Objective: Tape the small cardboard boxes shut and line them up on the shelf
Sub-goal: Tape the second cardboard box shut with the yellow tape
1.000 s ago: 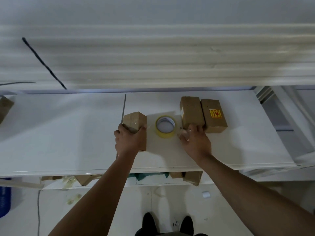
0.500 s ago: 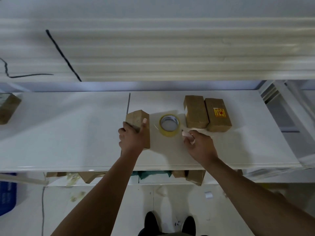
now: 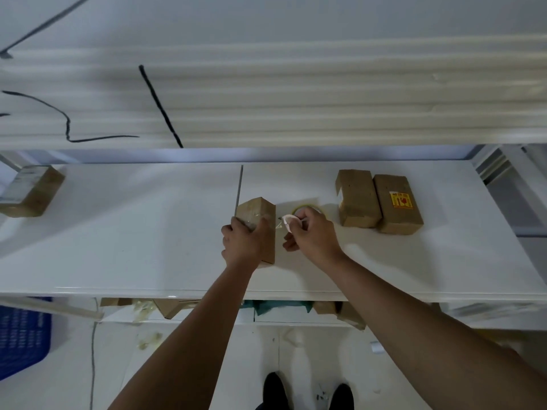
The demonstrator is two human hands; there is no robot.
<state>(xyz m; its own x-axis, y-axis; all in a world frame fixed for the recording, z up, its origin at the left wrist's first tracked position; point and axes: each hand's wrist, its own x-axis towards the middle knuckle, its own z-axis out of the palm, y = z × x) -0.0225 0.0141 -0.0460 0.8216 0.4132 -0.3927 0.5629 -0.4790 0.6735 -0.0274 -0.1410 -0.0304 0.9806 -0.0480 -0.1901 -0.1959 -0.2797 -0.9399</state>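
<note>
shelf — box centre | tape roll right | two boxes beyond

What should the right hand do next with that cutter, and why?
Probably cut the clear tape strip free close to the box. The right hand holds a small white cutter at the strip stretched from the box toward the yellow tape roll, while the left hand steadies the box.

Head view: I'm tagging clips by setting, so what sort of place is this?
Probably a packing or storeroom workspace: a white shelf with small cardboard boxes, a yellow tape roll, and a blue crate on the floor.
</note>
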